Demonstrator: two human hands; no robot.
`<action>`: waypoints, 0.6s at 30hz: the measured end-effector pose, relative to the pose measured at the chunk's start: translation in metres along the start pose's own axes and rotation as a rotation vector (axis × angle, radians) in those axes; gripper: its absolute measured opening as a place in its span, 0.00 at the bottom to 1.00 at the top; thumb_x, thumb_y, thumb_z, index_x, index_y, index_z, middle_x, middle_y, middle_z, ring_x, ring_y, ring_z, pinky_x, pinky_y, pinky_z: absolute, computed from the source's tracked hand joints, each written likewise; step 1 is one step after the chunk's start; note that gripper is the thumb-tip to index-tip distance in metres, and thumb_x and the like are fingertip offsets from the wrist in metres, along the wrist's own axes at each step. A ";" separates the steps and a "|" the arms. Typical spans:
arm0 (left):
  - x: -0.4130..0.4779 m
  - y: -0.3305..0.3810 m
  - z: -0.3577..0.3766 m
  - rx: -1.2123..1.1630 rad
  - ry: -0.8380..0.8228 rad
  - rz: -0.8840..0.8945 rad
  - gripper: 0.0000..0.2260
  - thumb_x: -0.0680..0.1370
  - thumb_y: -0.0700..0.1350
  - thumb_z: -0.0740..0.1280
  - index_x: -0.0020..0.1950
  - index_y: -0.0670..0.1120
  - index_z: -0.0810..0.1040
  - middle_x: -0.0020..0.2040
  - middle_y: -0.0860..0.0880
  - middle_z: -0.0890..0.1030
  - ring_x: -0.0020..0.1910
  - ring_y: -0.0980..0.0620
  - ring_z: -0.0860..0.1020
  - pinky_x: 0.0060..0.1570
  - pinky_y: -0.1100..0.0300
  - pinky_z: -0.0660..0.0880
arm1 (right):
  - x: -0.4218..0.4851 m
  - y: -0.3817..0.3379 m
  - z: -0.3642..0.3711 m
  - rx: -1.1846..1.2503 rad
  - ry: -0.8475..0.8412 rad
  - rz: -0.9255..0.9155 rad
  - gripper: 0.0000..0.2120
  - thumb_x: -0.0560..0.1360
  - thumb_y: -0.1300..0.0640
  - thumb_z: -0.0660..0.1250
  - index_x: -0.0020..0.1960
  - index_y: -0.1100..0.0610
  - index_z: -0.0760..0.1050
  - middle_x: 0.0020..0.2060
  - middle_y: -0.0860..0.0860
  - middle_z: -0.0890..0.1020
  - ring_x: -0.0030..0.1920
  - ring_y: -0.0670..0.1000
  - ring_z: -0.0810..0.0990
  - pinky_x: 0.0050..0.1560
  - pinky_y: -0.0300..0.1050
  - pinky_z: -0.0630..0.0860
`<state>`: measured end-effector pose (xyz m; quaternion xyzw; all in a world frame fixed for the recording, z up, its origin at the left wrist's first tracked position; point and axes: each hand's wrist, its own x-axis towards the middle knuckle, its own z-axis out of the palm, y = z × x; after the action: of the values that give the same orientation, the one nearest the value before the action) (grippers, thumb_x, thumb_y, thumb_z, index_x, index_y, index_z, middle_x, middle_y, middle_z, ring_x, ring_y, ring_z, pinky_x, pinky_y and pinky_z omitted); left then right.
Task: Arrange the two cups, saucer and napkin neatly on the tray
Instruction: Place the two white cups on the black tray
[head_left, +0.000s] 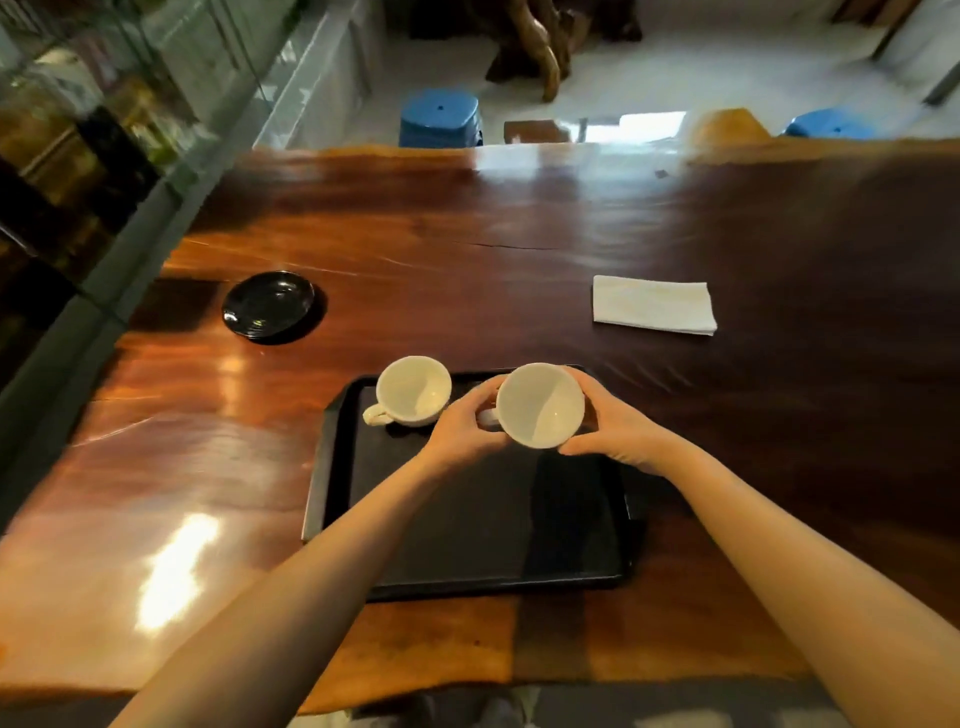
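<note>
While I cup the second white cup (540, 405) in my left hand (462, 423) and right hand (613, 428) over the black tray (467, 530), the first cup (413, 389) sits at its far-left corner; black saucer (268, 306) and napkin (653, 305) wait beyond the tray on the desk (519, 234).

wooden table (467, 249), blue stools (440, 117) — glass cabinet (78, 130)

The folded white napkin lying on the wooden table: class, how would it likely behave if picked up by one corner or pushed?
The folded white napkin looks thin and layered, so it would probably droop and unfold if lifted by a corner. It seems very light. On the glossy wooden table, a push would likely slide it easily.
</note>
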<state>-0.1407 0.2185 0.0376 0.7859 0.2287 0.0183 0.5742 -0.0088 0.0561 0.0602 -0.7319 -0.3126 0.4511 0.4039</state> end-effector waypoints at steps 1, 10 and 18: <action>0.006 0.000 0.006 0.006 -0.003 -0.007 0.31 0.67 0.43 0.76 0.68 0.55 0.70 0.64 0.52 0.77 0.63 0.53 0.75 0.64 0.52 0.72 | -0.001 0.006 -0.005 0.008 0.006 0.009 0.41 0.68 0.67 0.73 0.71 0.43 0.56 0.61 0.39 0.66 0.67 0.46 0.65 0.68 0.46 0.64; 0.049 -0.011 0.034 0.061 -0.031 -0.107 0.30 0.68 0.38 0.75 0.67 0.55 0.71 0.61 0.55 0.77 0.61 0.56 0.73 0.58 0.60 0.70 | 0.019 0.042 -0.019 0.084 0.096 0.130 0.45 0.68 0.71 0.70 0.74 0.45 0.52 0.69 0.48 0.59 0.68 0.49 0.61 0.68 0.49 0.64; 0.082 -0.028 0.034 0.092 -0.095 -0.205 0.31 0.68 0.34 0.72 0.68 0.54 0.71 0.64 0.51 0.77 0.63 0.53 0.73 0.57 0.60 0.70 | 0.051 0.062 -0.021 0.162 0.115 0.214 0.42 0.68 0.72 0.69 0.73 0.46 0.56 0.65 0.47 0.66 0.68 0.50 0.64 0.66 0.49 0.68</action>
<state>-0.0671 0.2253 -0.0187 0.7838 0.2813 -0.0882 0.5466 0.0367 0.0622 -0.0095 -0.7507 -0.1715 0.4727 0.4286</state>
